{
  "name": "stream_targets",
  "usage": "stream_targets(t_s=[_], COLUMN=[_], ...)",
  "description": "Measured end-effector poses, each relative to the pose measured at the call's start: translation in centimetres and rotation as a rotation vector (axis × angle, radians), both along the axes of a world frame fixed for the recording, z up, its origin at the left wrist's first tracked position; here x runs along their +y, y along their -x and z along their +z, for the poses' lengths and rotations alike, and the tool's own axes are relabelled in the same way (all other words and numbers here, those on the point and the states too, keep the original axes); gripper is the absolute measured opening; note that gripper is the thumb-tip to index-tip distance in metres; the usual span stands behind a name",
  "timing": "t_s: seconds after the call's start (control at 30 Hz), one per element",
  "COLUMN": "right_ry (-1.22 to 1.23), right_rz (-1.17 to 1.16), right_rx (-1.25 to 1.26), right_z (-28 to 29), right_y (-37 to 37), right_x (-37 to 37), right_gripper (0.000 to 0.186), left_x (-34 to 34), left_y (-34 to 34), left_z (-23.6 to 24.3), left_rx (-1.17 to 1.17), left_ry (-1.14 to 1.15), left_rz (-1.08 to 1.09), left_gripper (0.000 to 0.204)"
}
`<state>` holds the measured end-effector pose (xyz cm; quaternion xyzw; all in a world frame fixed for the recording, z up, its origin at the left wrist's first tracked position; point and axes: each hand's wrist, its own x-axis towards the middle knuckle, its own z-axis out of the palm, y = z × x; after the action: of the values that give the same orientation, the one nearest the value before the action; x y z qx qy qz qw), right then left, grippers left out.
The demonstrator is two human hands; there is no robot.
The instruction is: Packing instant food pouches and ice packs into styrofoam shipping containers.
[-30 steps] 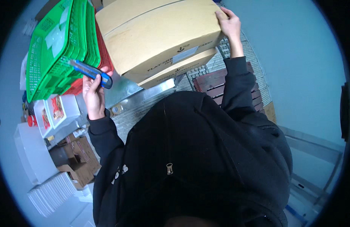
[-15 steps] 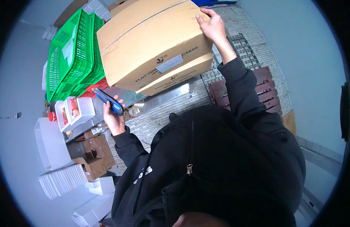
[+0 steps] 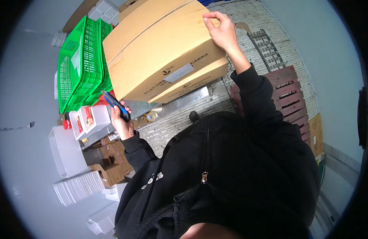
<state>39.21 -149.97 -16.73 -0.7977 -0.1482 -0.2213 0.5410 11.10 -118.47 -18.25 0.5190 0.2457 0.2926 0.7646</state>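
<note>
In my left hand (image 3: 122, 123) is a blue and black utility knife (image 3: 117, 106), its tip pointing up and left near the lower left corner of a large cardboard box (image 3: 160, 47). The knife appears apart from the cardboard. This box lies on another cardboard box (image 3: 192, 83), and a seam runs across its top. At the upper box's right edge is my right hand (image 3: 223, 32), thumb and fingers bent close together. Whether anything is pinched between its fingertips I cannot make out. A white label (image 3: 179, 73) is on the front side.
Left of the boxes are green plastic crates (image 3: 82, 67). Nearer are white tubs (image 3: 98, 119) with red packets, tape rolls (image 3: 152, 115), an open carton (image 3: 108, 175) and stacked white trays (image 3: 78, 187). A dark red slatted pallet (image 3: 289, 91) lies on the right.
My right hand has shifted on the box edge, and its fingers have curled over the top, closer to the thumb. My left hand still holds the knife. The whole view has shifted slightly.
</note>
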Motion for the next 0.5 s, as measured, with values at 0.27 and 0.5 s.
stream_targets(t_s=[0.27,0.5], right_ry=[-0.261,-0.365], right_rz=[0.058,0.311], right_rx=[0.034,0.206], right_z=[0.1,0.8], right_y=[0.9,0.7], right_x=[-0.3,-2.8], right_gripper=[0.033,0.042], left_x=[7.4,6.8], left_y=[-5.0,-5.2], left_z=[-3.2,-5.9], left_rx=[-0.018,0.033], left_ry=[-0.130,0.046], left_rz=[-0.162,-0.190], left_gripper=[0.021,0.015])
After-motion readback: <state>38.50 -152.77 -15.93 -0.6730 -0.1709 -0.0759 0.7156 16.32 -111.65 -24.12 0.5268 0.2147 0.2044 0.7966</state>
